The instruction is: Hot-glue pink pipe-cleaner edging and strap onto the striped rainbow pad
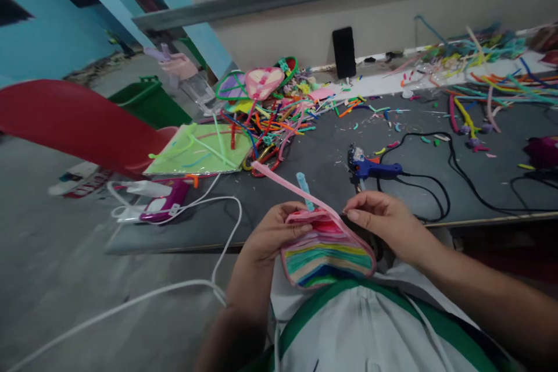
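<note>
A striped, rounded piece [329, 258] in pink, yellow, teal, blue and green rests against my lap, edged in pink. My left hand [279, 229] grips its upper left edge between thumb and fingers. A long pink strip [290, 186] runs from its right edge up to the left over the table. Beside my left hand a light blue fuzzy stick [305, 190] points upward. My right hand [383, 221] is pinched at the upper right of the piece, near the pink strip; what lies between its fingertips is too small to make out.
A blue glue gun [375, 168] with a black cable lies just beyond my right hand. Colourful stems [270, 122], a green sheet [204, 148] and a purple device [165, 200] lie left. A black phone [344, 52] leans on the wall. A red chair [82, 122] stands left.
</note>
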Available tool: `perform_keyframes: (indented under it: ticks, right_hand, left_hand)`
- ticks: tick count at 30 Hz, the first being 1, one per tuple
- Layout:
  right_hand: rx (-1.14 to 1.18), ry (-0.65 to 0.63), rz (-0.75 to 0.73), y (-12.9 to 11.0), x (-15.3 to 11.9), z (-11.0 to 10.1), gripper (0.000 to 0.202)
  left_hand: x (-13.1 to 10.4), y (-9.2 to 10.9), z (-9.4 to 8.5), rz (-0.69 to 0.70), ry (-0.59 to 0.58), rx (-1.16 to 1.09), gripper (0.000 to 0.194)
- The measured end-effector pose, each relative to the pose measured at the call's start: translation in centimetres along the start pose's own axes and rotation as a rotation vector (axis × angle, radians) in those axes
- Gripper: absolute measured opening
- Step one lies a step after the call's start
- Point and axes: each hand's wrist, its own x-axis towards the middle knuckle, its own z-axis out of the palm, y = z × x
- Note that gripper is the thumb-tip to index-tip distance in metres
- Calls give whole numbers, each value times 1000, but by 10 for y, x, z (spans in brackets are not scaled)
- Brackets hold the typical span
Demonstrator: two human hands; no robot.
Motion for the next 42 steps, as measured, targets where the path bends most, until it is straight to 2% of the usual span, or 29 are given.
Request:
perform_keyframes:
  ticks: [2, 5, 13, 21, 25, 30, 38, 42]
  right_hand:
    - [230, 11, 115, 6, -1, 9, 22]
    - [402, 30, 160, 10, -1, 12, 23]
    - [536, 13, 239, 15, -5, 14, 27]
    - [534, 47, 246, 18, -4, 16, 29]
    - [489, 74, 198, 28, -5, 16, 29]
    - [418, 104, 129, 40, -5, 17, 26]
    - [297, 193, 35, 45, -4, 21, 26]
    - [276, 201, 50, 45, -4, 22, 26]
  left_hand:
    - [-1, 0, 3, -11, -5, 7, 42]
    - [-4, -1, 7, -12, -19, 22, 39]
    - [-7, -2, 12, -15, -40, 51, 39]
    - [-11, 0, 19, -28, -16, 63, 39]
    - [-13, -3, 21, 12, 22, 41, 38]
    - [-12, -5, 20, 23, 14, 56, 36]
    - [-7, -6, 19, 27, 79, 116, 38]
    - [-7, -5, 19, 18, 48, 147, 37]
